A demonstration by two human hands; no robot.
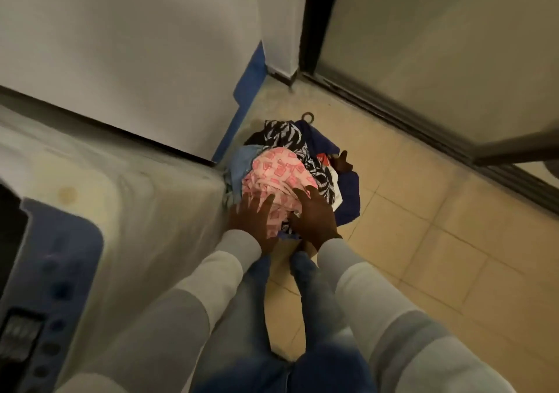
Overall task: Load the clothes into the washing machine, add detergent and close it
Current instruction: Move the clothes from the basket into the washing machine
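A pile of clothes (pixel 290 175) is lying on the tiled floor (pixel 423 226) at the centre of the frame, just beside the right-hand corner of the washing machine (pixel 121 211), which is filling the lower left. On top of the pile a pink patterned garment (pixel 278 178) is showing; behind it a black-and-white printed piece (pixel 284 135) is sitting, with a pale blue piece (pixel 242 163) to the left and dark blue fabric (pixel 348 193) spreading along the right edge.

Both hands are reaching down onto the near side of the pile. The left hand (pixel 251 214) is lying with fingers spread flat on the pink garment, not closed around anything. The right hand (pixel 314 214) is pressing on the same garment just beside it; its fingers are curving downward, possibly into the cloth, but motion blur is making it hard to tell whether it is gripping.

Grey and white sleeves (pixel 378 302) are running up from the bottom of the frame, with blue jeans (pixel 317 317) between them. The machine's blue control panel (pixel 51 302) is sitting at the lower left edge. A small metal ring (pixel 308 117) is lying on the floor just above the pile, and a glass sliding door (pixel 438 60) is occupying the upper right.
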